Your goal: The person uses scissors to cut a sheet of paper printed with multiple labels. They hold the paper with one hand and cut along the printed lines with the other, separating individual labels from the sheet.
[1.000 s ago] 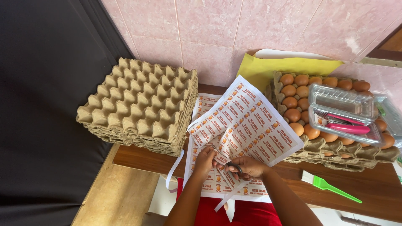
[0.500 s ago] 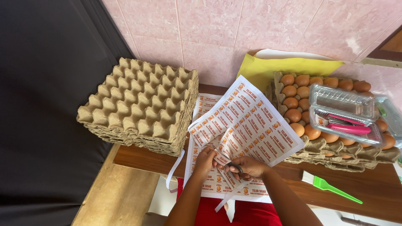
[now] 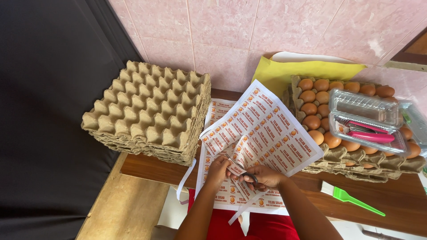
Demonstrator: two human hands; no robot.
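1. Little has changed since a moment ago: both hands sit at the same spot on the label sheet (image 3: 262, 138), and the cut strip (image 3: 243, 212) dangles as before.
2. The right hand (image 3: 263, 177) is curled shut around dark scissors (image 3: 245, 174), the blades hard to make out.
3. The left hand (image 3: 219, 171) pinches the sheet's near edge, fingers closed on the paper.
4. The sheet lies on the wooden table (image 3: 147, 166), lifted toward the wall, between the stack of empty egg trays (image 3: 149, 111) and the tray of brown eggs (image 3: 318, 109).
5. A green brush (image 3: 351, 200) lies well right of the hands.
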